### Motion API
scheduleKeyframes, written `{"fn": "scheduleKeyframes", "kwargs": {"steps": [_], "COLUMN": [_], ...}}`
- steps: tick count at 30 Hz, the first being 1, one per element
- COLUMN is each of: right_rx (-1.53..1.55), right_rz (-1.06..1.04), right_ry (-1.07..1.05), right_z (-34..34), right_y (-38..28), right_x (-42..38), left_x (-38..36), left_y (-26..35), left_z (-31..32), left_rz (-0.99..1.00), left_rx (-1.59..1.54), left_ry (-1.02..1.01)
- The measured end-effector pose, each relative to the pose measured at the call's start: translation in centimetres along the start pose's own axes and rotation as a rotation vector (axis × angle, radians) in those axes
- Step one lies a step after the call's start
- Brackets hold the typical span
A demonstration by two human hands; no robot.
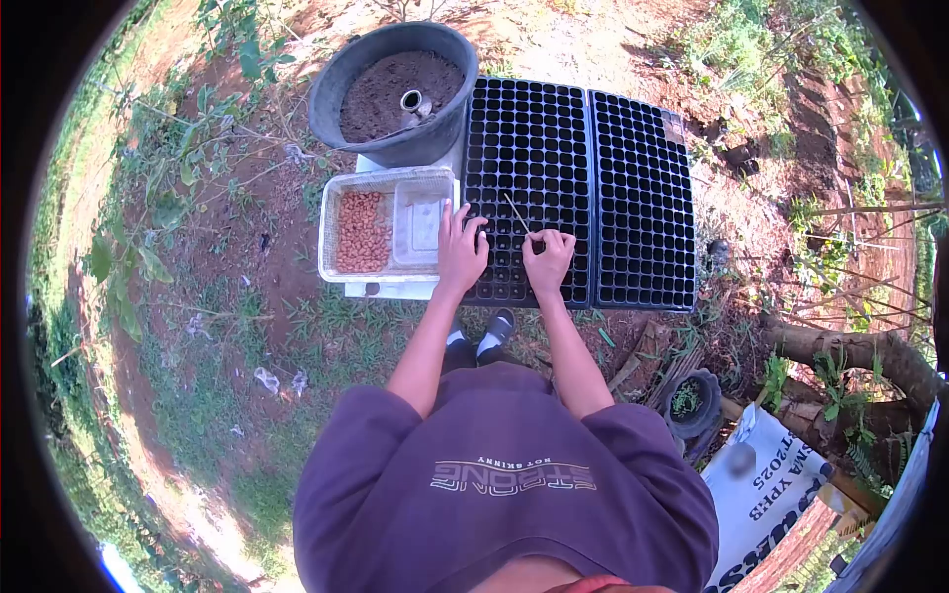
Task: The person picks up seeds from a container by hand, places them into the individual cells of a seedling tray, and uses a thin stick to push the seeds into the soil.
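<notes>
Your right hand (550, 263): pinched on 1 stick (516, 212) | Your left hand (462, 254): fingers apart, tray (529, 128) beside | Risk: hard pressing could snap stick

White surface (400, 292) under a grey basin (420, 150) and white basket (327, 227), black cell trays (643, 203) alongside.

At 2 o'clock from centre, the right fingers (556, 242) are covering the lower end of a thin stick (517, 211). Towards 12 o'clock, the left fingers (458, 221) are hiding a stretch of rim on the seedling tray (529, 128); what its darkest cells are holding is impossible to tell. Pellets (361, 232) at 10 o'clock are looking too small to identify. The basin (460, 104) at 11 o'clock is concealing part of the desk (395, 291). The picture's edge is cutting off the banner (727, 494) at 4 o'clock and a red cloth (593, 585) near 5 o'clock.
</notes>
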State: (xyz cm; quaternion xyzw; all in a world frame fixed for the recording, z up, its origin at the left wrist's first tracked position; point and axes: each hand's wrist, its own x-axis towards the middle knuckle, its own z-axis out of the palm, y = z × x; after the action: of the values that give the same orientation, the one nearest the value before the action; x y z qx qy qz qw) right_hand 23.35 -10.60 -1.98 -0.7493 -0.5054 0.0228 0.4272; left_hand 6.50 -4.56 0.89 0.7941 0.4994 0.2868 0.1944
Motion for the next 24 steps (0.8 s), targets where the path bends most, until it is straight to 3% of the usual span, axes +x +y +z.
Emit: {"fn": "scheduleKeyframes", "kwargs": {"steps": [7,14,24], "right_rx": [0.019,0.129,0.202], "right_rz": [0.000,-0.155,-0.214], "right_ry": [0.006,-0.042,-0.118], "right_z": [-0.9,-0.8,2.8], "right_y": [-1.1,-6.7,-14.2], "right_x": [0.4,1.0,-0.1], "left_x": [0.0,-1.4,-3.3], "left_y": [0.3,-0.4,-7.9], "left_z": [-0.5,-3.9,-11.8], "left_rz": [-0.026,-0.049,-0.096], "left_rx": [-0.028,-0.040,-0.017], "left_ry": [0.014,0.141,0.226]}}
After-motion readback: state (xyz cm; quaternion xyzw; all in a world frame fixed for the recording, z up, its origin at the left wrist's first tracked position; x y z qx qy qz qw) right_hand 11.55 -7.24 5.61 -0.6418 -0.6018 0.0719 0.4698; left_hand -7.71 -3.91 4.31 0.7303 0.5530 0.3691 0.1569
